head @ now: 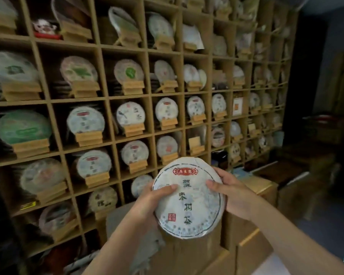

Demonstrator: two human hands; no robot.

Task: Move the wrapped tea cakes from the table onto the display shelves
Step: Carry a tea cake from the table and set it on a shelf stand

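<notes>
A person is holding a round, flat tea cake wrapped in white paper point(188, 197) up in front of a tall wooden grid of display shelves point(107, 98). The wrapper is showing a red label at the top, a column of dark printed characters down the middle, a small red seal at the lower left and a dark ring printed near its edge. The cake is sitting between both hands, clear of the shelves, with its printed face turned toward the camera.

The left hand point(157, 197) is gripping the cake's left edge, its thumb lying across the front of the paper and its fingers passing behind. The right hand point(229, 192) is gripping the right edge in the same way, thumb pressing on the front and fingers curling round the rim.

Most compartments of the shelves are holding other paper-wrapped round cakes point(130, 114), each leaning upright on a small light wooden stand point(134, 129). A few compartments are holding other things, among them a square white card with an orange mark point(237, 106). The shelves toward the left edge and far right are blurred, so their wrappers cannot be read. Below the hands, light brown cardboard boxes point(252, 235) appear to be stacked against the base of the shelves.
</notes>
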